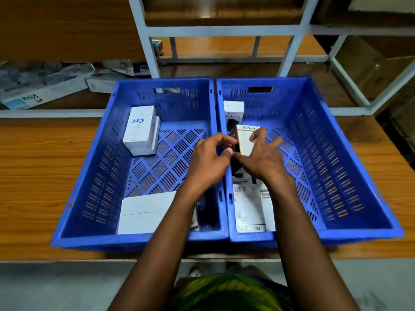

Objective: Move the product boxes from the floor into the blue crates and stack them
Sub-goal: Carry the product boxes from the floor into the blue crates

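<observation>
Blue left crate (101,176): rests on the wooden shelf (33,164); white box (141,131) in its far left corner, flat white box (146,212) at its near edge.
Left hand (208,160): fingers curled, pinching the held box (246,141) by its dark side.
Held box: upright, above the row of boxes (247,207) lining the left wall of the right crate (336,164).
Right hand (261,156): thumb and forefinger grip its white face, other fingers spread.
Next move: probably lower it squarely onto the row, flush to the wall, letting go once flat.
Surroundings: pale metal rack frame (146,52) behind, cartons (33,90) far left, grey floor (56,288) nearest.
</observation>
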